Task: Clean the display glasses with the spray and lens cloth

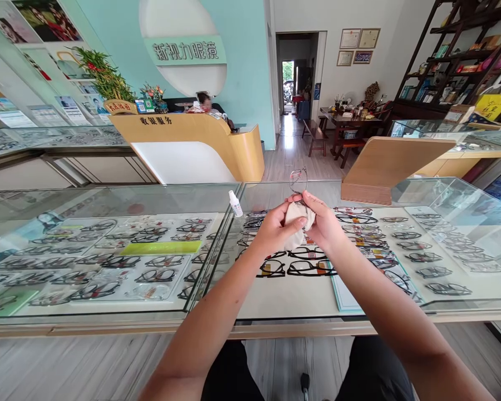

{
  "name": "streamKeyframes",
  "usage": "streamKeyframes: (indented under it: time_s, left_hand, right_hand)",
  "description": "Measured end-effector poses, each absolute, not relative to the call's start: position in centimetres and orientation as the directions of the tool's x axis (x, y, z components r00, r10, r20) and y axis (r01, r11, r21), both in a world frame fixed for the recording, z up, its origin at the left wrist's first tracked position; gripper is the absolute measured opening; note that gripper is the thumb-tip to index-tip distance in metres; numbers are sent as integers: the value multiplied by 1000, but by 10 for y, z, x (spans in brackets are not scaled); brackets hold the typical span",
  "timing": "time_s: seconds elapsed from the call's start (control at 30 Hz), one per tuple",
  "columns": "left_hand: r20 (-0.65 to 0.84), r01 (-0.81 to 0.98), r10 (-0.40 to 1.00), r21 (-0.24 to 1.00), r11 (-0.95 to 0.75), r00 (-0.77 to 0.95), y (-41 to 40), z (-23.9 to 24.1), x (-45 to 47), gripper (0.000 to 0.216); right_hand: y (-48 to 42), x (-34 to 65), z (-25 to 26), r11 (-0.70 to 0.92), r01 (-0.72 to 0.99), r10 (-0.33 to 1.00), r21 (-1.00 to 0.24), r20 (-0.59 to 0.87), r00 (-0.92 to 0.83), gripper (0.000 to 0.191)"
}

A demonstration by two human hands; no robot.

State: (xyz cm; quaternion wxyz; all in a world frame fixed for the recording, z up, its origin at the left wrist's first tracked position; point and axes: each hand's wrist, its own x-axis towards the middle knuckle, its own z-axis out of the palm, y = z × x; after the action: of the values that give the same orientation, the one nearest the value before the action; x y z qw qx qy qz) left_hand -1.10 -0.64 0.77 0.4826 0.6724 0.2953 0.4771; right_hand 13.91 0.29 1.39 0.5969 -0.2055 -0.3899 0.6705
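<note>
Above the glass display counter, my two hands meet around a whitish cloth (294,240) and a pair of eyeglasses (298,179). One lens of the eyeglasses sticks up past my fingertips; the rest is hidden by the cloth and fingers. My left hand (278,225) is closed, its thumb pressing on the bunched cloth. From the other side my right hand (323,220) is closed at the frame, with the cloth against its fingers. A small white bottle (235,204) stands on the glass top to the left of my hands.
The glass display counter (284,328) runs across in front of me, holding rows of eyeglass frames. A wooden board stand (394,167) rises on its right part. Beyond are a cashier desk (246,153) with a person behind it, and a dark wooden table (350,120).
</note>
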Motion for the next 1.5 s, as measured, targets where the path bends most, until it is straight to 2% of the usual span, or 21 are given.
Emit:
streamKeyframes:
  time_s: [0.2,0.37,0.5,0.6,0.7,0.83,0.97,1.3,1.5]
  left_hand:
    - [463,27,874,882,-471,148,-9,-3,-1,49]
    - [455,23,887,889,-458,84,-10,-3,0,56]
    - [371,-88,915,929,-361,161,-3,-7,-4,57]
    - [267,-226,953,946,-231,144,7,-13,-6,57]
    - [188,-382,979,913,-144,79,17,-15,-8,59]
    - [155,-541,987,828,-148,-33,26,-9,-12,61]
    - [143,-584,981,788,-195,-135,26,-2,-13,59]
    - [146,-635,960,725,-267,-238,31,-3,-16,51]
    - [162,-689,979,696,-203,-125,31,9,-22,47]
  right_hand:
    - [-7,128,11,3,-660,962,-751,183,-204,33]
    - [-8,129,13,34,-592,955,-805,200,-217,35]
    - [0,139,18,85,-601,954,-795,240,-182,32]
    - [8,152,22,100,-601,964,-793,227,-140,33]
    - [13,164,25,174,-481,958,-859,260,-118,33]
    - [12,165,22,252,-322,930,-912,321,-181,33]
    - [7,156,19,273,-203,919,-940,318,-235,36]
    - [3,147,14,279,-113,912,-954,300,-280,42]
    - [3,146,11,306,-70,909,-950,313,-276,42]
